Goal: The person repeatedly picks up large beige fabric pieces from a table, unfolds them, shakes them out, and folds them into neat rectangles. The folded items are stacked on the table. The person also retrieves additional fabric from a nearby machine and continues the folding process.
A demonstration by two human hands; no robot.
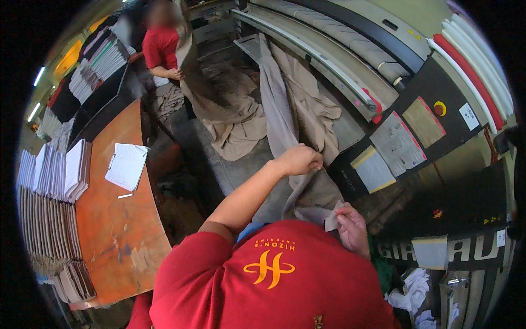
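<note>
A long grey-beige cloth (278, 123) hangs from the bed of a large roller machine (323, 66) and trails down toward my body. My left hand (300, 160) reaches across it, fingers closed on the cloth's edge. Close to my chest on the right, my right hand (352, 226) pinches a corner of the same cloth between thumb and fingers. Between the two hands the fabric sags in loose folds. A browner stretch of cloth (312, 98) lies beside it, bunched against the machine.
Far left, a co-worker in red (160, 46) holds up brown cloth (219, 109) that piles on the floor. An orange table (118, 230) carries a clipboard (127, 167) and stacks of folded linen (52, 219). A black control panel (416, 120) with a red button stands right.
</note>
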